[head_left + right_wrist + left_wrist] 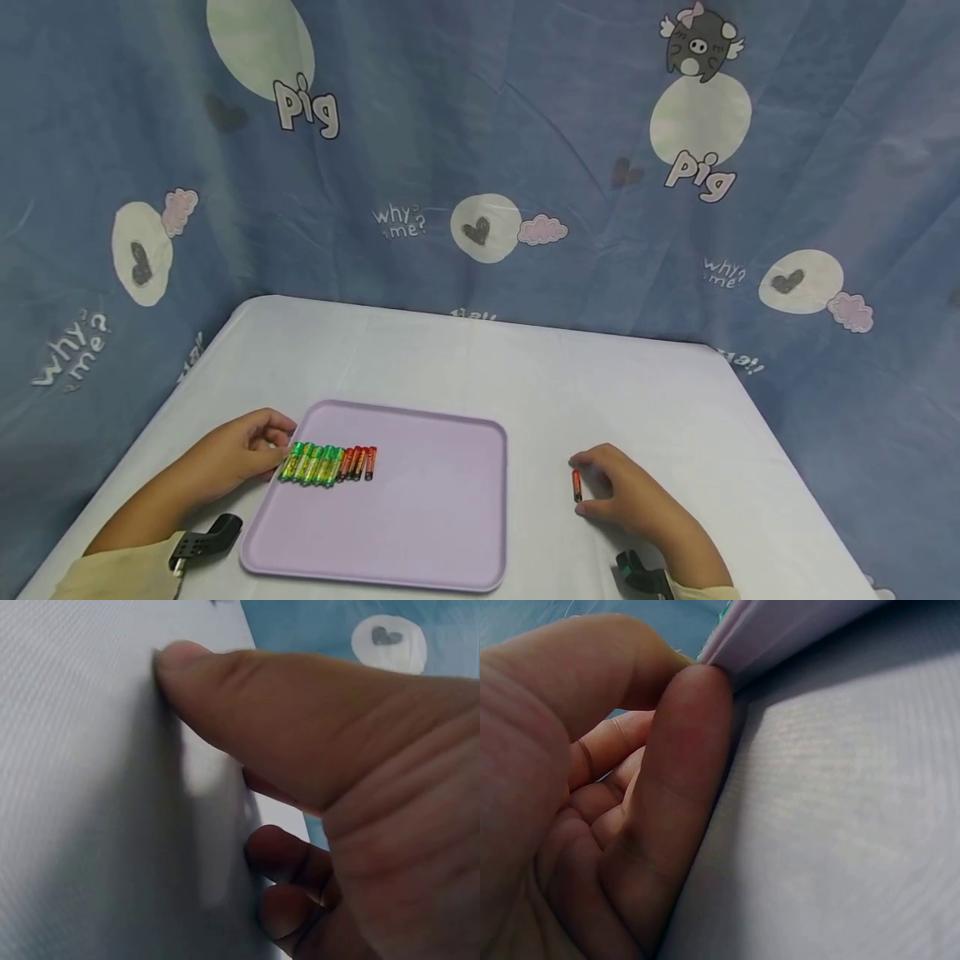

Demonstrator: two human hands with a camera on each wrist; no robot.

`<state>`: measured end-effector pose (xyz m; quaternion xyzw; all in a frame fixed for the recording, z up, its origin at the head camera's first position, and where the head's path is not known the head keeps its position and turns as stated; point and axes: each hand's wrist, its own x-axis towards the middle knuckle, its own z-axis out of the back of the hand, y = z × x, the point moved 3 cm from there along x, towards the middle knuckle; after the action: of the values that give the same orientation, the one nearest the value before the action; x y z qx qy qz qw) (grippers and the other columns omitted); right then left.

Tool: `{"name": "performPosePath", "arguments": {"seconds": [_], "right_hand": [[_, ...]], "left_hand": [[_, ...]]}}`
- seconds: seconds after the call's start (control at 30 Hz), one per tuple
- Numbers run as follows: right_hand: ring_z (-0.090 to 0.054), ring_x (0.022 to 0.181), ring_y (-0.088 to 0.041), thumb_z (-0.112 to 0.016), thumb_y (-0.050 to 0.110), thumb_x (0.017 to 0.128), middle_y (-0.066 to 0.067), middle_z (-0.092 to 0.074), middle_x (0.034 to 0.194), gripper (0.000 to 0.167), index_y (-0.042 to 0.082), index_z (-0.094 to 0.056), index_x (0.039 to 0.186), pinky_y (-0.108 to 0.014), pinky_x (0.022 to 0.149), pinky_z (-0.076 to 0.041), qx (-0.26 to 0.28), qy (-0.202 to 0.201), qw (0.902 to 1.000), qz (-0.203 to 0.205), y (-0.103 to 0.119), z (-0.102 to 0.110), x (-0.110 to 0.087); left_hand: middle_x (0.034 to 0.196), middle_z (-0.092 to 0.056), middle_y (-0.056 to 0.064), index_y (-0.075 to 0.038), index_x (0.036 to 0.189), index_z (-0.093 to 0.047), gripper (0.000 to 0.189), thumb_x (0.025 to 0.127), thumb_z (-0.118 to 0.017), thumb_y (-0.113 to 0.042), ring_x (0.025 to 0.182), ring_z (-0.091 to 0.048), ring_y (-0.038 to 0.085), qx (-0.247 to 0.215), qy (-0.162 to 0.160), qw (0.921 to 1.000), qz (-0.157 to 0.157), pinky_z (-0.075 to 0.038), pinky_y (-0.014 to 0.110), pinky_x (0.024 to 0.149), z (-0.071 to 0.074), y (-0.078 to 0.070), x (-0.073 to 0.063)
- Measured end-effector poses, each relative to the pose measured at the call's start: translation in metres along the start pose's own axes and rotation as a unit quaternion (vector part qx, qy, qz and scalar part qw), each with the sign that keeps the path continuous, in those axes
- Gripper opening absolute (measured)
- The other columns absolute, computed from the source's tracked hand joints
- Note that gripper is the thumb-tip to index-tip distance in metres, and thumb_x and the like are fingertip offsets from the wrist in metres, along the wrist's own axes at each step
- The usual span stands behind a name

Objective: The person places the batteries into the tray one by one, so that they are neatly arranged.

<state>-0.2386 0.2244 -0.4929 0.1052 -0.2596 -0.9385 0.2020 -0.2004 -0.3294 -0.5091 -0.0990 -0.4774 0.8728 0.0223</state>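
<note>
A light purple tray [390, 533] lies on the white table. My left hand [240, 450] is at its left side, thumb and forefinger pinching the rim, the other fingers curled; the left wrist view shows the fingertips [696, 682] meeting at the tray's edge [780, 637]. On the tray, close by the left thumb, several green batteries [309, 464] lie side by side, followed by several red batteries [356, 463]. To the tray's right, my right hand [626, 492] spreads forefinger and thumb around the two ends of one red battery [577, 486]. The right wrist view hides that battery behind the thumb [255, 705].
A blue curtain [420, 150] printed with pigs, hearts and words hangs behind and beside the table [450, 358]. Black camera mounts sit at the left wrist [208, 542] and the right wrist [641, 575].
</note>
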Motion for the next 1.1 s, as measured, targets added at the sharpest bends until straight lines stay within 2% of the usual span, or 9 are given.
{"name": "performPosePath", "arguments": {"seconds": [0.17, 0.4, 0.63, 0.87, 1.1], "right_hand": [[-0.059, 0.118, -0.010, -0.088, 0.033, 0.083, 0.017, -0.061, 0.124, 0.048, 0.030, -0.067, 0.127, -0.041, 0.105, -0.051, -0.010, -0.012, 0.9997, 0.017, 0.000, -0.003, 0.001], [-0.058, 0.115, -0.007, -0.087, 0.033, 0.084, 0.019, -0.061, 0.120, 0.045, 0.031, -0.068, 0.125, -0.040, 0.104, -0.051, -0.013, -0.018, 0.9995, 0.021, 0.000, -0.005, 0.002], [-0.058, 0.114, -0.009, -0.087, 0.033, 0.085, 0.016, -0.062, 0.120, 0.044, 0.029, -0.069, 0.125, -0.041, 0.104, -0.050, -0.003, -0.030, 0.9995, -0.005, 0.004, -0.010, 0.005], [-0.057, 0.103, -0.009, -0.087, 0.033, 0.085, 0.010, -0.064, 0.120, 0.046, 0.023, -0.069, 0.126, -0.036, 0.094, -0.052, 0.003, -0.059, 0.9982, -0.011, 0.019, -0.019, 0.015], [-0.057, 0.108, -0.009, -0.085, 0.034, 0.088, 0.010, -0.063, 0.122, 0.046, 0.021, -0.068, 0.128, -0.040, 0.097, -0.051, 0.016, -0.043, 0.9986, 0.027, 0.043, -0.029, 0.032]], "left_hand": [[0.107, -0.062, 0.010, 0.005, 0.132, -0.056, 0.040, 0.098, -0.069, -0.010, 0.081, -0.059, 0.009, 0.011, -0.001, 0.9999, 0.004, -0.057, 0.026, 0.069, 0.003, 0.000, 0.000], [0.106, -0.062, 0.011, 0.006, 0.131, -0.056, 0.040, 0.097, -0.069, -0.009, 0.080, -0.059, 0.009, 0.005, 0.000, 1.0000, 0.001, -0.056, 0.026, 0.069, 0.002, 0.000, -0.002], [0.106, -0.062, 0.010, 0.006, 0.131, -0.056, 0.039, 0.096, -0.068, -0.008, 0.079, -0.058, 0.009, 0.010, -0.002, 0.9999, -0.001, -0.056, 0.025, 0.068, 0.001, 0.000, -0.002], [0.105, -0.061, 0.010, 0.006, 0.131, -0.056, 0.039, 0.096, -0.068, -0.008, 0.080, -0.058, 0.009, 0.003, -0.001, 1.0000, -0.008, -0.056, 0.025, 0.069, 0.002, 0.000, 0.000], [0.104, -0.061, 0.011, 0.007, 0.130, -0.056, 0.039, 0.096, -0.068, -0.007, 0.079, -0.057, 0.010, -0.004, 0.000, 0.9999, -0.010, -0.056, 0.026, 0.068, 0.001, 0.000, 0.000]]}}
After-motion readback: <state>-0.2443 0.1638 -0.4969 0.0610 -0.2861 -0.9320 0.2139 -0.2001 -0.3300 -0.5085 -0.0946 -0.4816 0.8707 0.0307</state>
